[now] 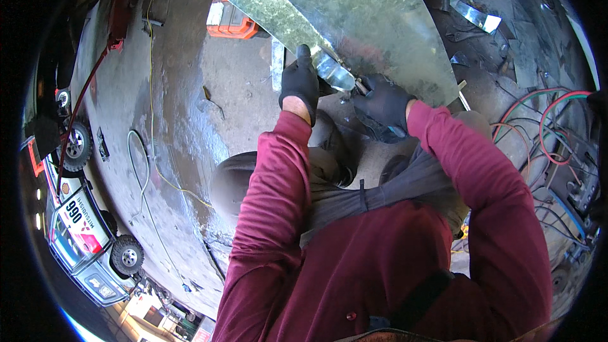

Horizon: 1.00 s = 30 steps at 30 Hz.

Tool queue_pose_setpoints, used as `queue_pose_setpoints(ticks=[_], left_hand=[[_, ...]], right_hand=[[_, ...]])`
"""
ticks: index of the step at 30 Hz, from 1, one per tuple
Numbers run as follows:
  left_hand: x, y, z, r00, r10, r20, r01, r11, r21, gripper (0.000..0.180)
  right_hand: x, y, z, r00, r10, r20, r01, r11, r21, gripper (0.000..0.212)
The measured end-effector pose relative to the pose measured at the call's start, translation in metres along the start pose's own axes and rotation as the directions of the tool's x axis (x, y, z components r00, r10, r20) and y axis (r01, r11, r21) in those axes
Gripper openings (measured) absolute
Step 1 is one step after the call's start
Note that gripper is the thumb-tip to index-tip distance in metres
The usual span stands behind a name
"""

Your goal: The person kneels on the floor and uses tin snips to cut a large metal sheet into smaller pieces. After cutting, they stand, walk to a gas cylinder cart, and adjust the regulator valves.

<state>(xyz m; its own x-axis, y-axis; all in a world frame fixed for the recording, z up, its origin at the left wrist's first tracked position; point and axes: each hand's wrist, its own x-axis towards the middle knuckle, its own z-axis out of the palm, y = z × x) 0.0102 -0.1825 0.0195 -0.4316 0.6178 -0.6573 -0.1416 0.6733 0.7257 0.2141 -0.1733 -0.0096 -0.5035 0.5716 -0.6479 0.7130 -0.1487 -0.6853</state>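
A large galvanized metal sheet (380,19) with a curved edge lies in front of me. Along its near left side, a narrow cut strip (334,71) bends up shiny from the rest. My left hand (299,82), in a dark glove, is closed on the sheet's left part, thumb pointing away along the top. My right hand (383,101), also gloved, is closed around what look like tin snips (361,86). Only their metal front shows clearly, at the near end of the cut beside the strip; the handles are mostly hidden by the glove.
An orange case (231,22) sits under the sheet's left corner. Curved metal offcuts (475,16) lie at the far right. Red and green hoses (543,123) and cables tangle on the right. A thin yellow cord (152,88) crosses the floor at left, near a model-like off-road vehicle (82,228).
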Motion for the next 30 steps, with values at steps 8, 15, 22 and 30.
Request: queue_pose_setpoints(ticks=[8, 15, 22, 30], left_hand=[[0.008, -0.008, 0.005, 0.996, -0.020, -0.083, 0.005, 0.984, -0.178, 0.061], [0.009, -0.007, 0.003, 0.994, -0.066, -0.081, 0.047, 0.974, -0.223, 0.057], [0.014, -0.010, -0.001, 0.997, -0.052, -0.055, 0.036, 0.965, -0.262, 0.059], [0.016, -0.014, 0.001, 0.998, -0.069, 0.009, 0.068, 0.938, -0.340, 0.056]], right_hand=[[-0.007, 0.003, -0.003, 0.997, -0.060, 0.057, 0.055, 0.994, 0.091, 0.043], [0.016, -0.003, -0.021, 0.962, -0.091, 0.257, -0.005, 0.936, 0.351, 0.033], [0.028, 0.004, -0.022, 0.948, -0.061, 0.312, -0.036, 0.954, 0.297, 0.037], [0.012, -0.001, 0.003, 0.991, -0.113, 0.064, 0.104, 0.985, 0.136, 0.044]])
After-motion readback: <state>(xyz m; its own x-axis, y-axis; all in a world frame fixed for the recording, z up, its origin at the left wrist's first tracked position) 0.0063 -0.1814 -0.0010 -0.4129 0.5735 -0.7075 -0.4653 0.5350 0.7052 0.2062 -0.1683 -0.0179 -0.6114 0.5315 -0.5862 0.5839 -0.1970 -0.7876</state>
